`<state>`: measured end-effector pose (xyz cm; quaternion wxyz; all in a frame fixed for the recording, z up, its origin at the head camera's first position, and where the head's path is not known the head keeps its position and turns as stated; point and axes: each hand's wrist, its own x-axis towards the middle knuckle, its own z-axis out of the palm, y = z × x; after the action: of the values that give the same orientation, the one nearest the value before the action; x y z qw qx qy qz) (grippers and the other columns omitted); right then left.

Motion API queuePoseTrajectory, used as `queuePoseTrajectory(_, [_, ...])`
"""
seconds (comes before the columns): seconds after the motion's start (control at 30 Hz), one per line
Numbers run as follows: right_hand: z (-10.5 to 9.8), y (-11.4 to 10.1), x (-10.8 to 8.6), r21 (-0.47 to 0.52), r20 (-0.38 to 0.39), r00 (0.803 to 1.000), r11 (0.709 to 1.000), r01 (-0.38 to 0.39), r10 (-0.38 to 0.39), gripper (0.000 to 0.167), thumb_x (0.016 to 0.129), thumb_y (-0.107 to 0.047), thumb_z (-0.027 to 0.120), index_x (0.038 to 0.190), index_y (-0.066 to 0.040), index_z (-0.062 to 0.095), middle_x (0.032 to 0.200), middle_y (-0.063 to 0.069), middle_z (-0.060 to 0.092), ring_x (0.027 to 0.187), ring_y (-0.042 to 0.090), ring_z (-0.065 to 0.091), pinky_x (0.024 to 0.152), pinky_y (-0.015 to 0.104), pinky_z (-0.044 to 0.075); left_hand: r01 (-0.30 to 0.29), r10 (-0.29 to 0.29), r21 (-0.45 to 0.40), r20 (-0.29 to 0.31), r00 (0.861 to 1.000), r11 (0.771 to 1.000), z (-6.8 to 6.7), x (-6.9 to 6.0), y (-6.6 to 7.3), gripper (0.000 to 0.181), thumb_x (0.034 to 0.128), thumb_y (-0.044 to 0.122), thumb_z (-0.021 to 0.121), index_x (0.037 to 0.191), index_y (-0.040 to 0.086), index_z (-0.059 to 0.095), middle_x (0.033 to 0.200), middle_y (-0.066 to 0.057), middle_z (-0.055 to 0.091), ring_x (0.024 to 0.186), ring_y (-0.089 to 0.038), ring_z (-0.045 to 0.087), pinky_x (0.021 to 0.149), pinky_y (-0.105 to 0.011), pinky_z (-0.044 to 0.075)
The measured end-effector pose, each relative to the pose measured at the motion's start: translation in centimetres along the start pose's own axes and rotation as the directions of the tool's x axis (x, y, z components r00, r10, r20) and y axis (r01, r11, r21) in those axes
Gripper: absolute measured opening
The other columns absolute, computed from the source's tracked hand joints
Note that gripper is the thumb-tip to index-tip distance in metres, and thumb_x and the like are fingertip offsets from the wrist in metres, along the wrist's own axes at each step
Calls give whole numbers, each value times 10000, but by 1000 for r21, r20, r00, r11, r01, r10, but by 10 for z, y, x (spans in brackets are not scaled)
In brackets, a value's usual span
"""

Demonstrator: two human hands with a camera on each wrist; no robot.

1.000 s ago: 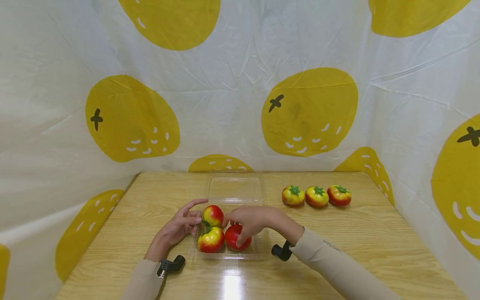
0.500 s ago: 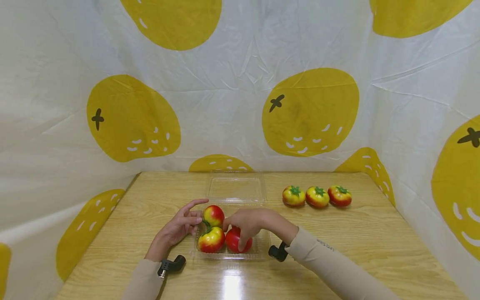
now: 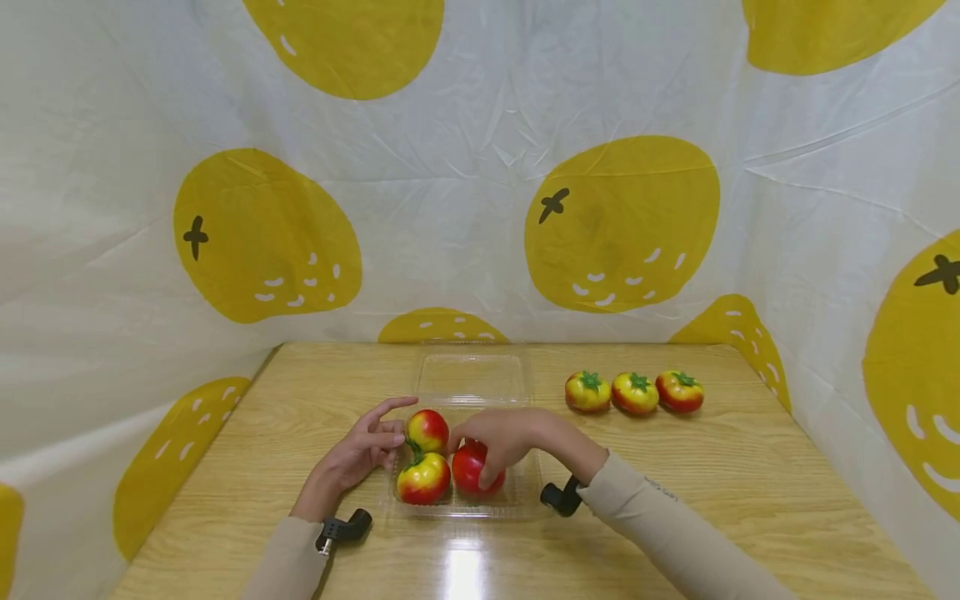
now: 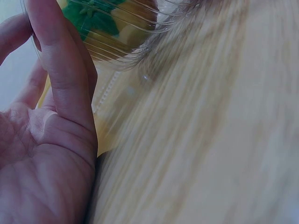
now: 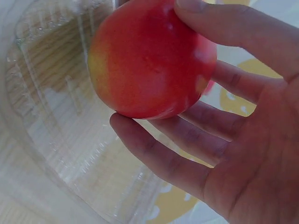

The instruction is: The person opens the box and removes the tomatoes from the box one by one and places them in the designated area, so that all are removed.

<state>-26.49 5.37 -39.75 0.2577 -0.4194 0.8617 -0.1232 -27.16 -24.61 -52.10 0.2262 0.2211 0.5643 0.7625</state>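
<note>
My right hand [image 3: 501, 437] grips a red tomato [image 3: 468, 468] with thumb and fingers, over the right half of a clear plastic clamshell container [image 3: 517, 506]. The right wrist view shows the tomato [image 5: 145, 60] between thumb and fingertips, a yellow patch on its side. My left hand [image 3: 366, 446] is at the container's left side. Its thumb and a finger pinch the thin clear rim, as the left wrist view shows. Two red-and-yellow tomatoes lie in the container's left half, one behind [image 3: 428, 430] and one in front [image 3: 424, 480]. A green leafy top [image 4: 91, 14] shows through the ribbed plastic wall.
The container's clear lid [image 3: 471, 377] lies folded back on the wooden table [image 3: 330, 375]. Three more tomatoes stand in a row at the back right: a left one [image 3: 587, 392], a middle one [image 3: 634, 393] and a right one [image 3: 679, 392]. A patterned curtain [image 3: 442, 233] hangs behind the table.
My right hand and the red tomato in it have risen slightly, away from the container's front edge. The left hand and the other tomatoes stay where they were.
</note>
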Motion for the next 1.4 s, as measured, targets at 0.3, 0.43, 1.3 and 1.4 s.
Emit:
queuePoseTrajectory(0.3, [-10,3,-11,-4,-73,995,997,72,-72,551,824,-174,836,1334,-252,642,1270,-62,654,1131,106,583,987,309,520,6,-6,-4,-6,1000,1000,0,0,1,612,1020,-35,493,1589,109,323,856,52,619,600,-61,642,588,-188,573])
queuePoseTrajectory(0.43, [-15,1,-19,11,-114,988,995,104,-102,577,831,-187,822,1372,-258,636,1255,-11,626,1122,134,572,950,303,525,0,0,-9,5,1000,1000,1,0,1,615,1022,-46,482,1594,103,312,863,52,626,605,-60,651,593,-190,579])
queuePoseTrajectory(1.3, [-19,6,-63,209,-419,898,949,238,-133,520,893,-74,753,1362,-167,551,1361,68,539,1189,236,582,888,281,613,2,-2,-6,-8,1000,1000,-1,0,-1,618,1015,-63,479,1587,114,326,864,49,643,602,-59,654,579,-198,582])
queuePoseTrajectory(1.4, [-17,9,-65,222,-468,872,937,269,-140,538,882,-66,775,1361,-146,543,1372,77,550,1189,254,594,878,302,622,3,-3,-8,-9,1000,1000,-1,0,-1,619,1013,-66,480,1585,115,327,868,48,648,600,-58,654,580,-198,583])
